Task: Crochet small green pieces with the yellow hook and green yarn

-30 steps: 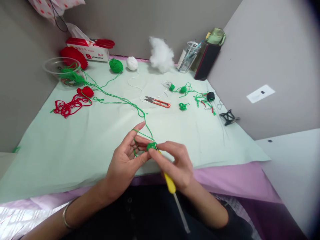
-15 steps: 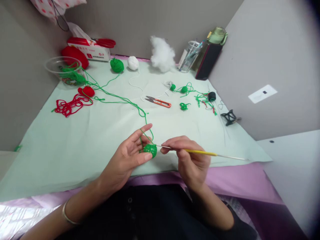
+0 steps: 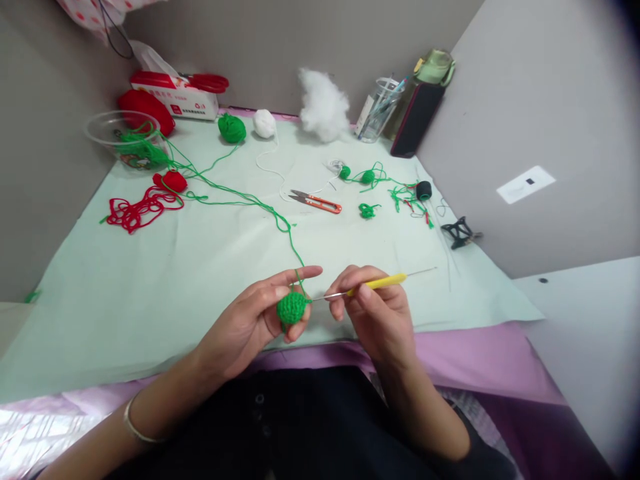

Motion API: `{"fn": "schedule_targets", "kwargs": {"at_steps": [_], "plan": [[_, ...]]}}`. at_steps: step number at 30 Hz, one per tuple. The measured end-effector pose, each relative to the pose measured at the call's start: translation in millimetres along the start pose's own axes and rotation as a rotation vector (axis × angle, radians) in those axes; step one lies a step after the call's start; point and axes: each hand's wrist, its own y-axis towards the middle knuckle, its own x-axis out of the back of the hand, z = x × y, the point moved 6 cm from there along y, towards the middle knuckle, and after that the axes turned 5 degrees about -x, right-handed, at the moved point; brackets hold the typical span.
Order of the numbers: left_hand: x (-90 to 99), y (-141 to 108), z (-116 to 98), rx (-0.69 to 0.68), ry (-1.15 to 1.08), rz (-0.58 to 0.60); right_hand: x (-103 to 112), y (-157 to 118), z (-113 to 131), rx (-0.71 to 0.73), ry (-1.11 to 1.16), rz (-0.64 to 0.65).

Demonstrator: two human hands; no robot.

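Observation:
Between the thumb and fingers of my left hand sits a small round green crochet piece. Green yarn runs from it past my stretched index finger and on toward the tub at the far left. My right hand grips a crochet hook by its yellow handle, pen-like. The metal tip of the hook reaches the right edge of the crochet piece, at a green loop. Both hands are above the near edge of the table.
Thread snips lie mid-table. Red yarn, a plastic tub, a green yarn ball, a white yarn ball and stuffing stand behind. At right are a black spool, a phone and a black stand.
My left hand has turned the crochet piece, its thumb now above it and index finger lower. The hook's rear end has swung up and away from me; its tip remains at the piece.

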Motion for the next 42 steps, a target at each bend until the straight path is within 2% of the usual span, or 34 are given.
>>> {"fn": "schedule_targets", "kwargs": {"at_steps": [5,11,21,26,30,33,36,39,42], "plan": [[-2.4,-1,3,0.015,0.019,0.036,0,-2,0,0.034,-0.033,0.023],[-7.2,-3,1,0.01,0.099,-0.007,-2,-2,2,0.071,-0.031,0.047],[-7.6,-2,4,0.028,0.121,0.044,1,-2,1,0.097,-0.125,0.036],[-8.5,-1,3,0.035,0.097,0.063,3,0,0,0.042,-0.081,0.017],[-3.9,-2,-2,-0.023,0.154,-0.005,0,2,-2,-0.008,-0.005,0.03],[-1.6,-2,-6,-0.13,0.188,0.005,-3,1,-2,0.053,-0.024,0.033],[0.9,-2,-8,-0.206,0.228,0.029,-5,-2,-1,0.17,-0.17,0.011],[3.1,-2,-11,-0.234,0.272,0.003,-8,-6,2,0.274,-0.36,0.017],[3.3,-4,-14,-0.218,0.343,-0.05,-11,-7,4,0.304,-0.418,0.04]]}}
